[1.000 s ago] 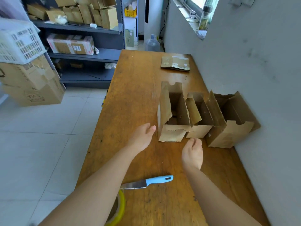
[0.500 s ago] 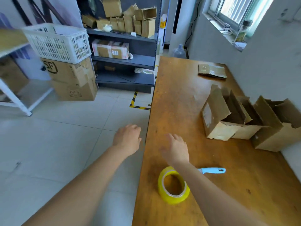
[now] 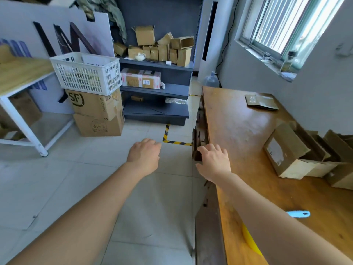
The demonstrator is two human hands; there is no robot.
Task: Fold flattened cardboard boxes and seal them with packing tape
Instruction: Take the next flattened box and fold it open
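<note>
Left hand (image 3: 144, 156), right hand (image 3: 214, 161): both empty, fingers spread. Moved from folded boxes (image 3: 286, 155) to table edge (image 3: 207, 119), apparently reaching flattened cardboard (image 3: 197, 151). Next box starting.

Bright daylight, all from the window (image 3: 286, 27) upper right; panes are blown out near white. Broad glare patch on the table (image 3: 238, 119) washes out the wood grain. Shadows are soft and weak; the lower shelf (image 3: 156, 109) is dimmer. Strong fisheye bend at the edges, walls and window frame lean. Boxes (image 3: 286, 155) at right edge are soft and smeared. Mild blur overall.
</note>
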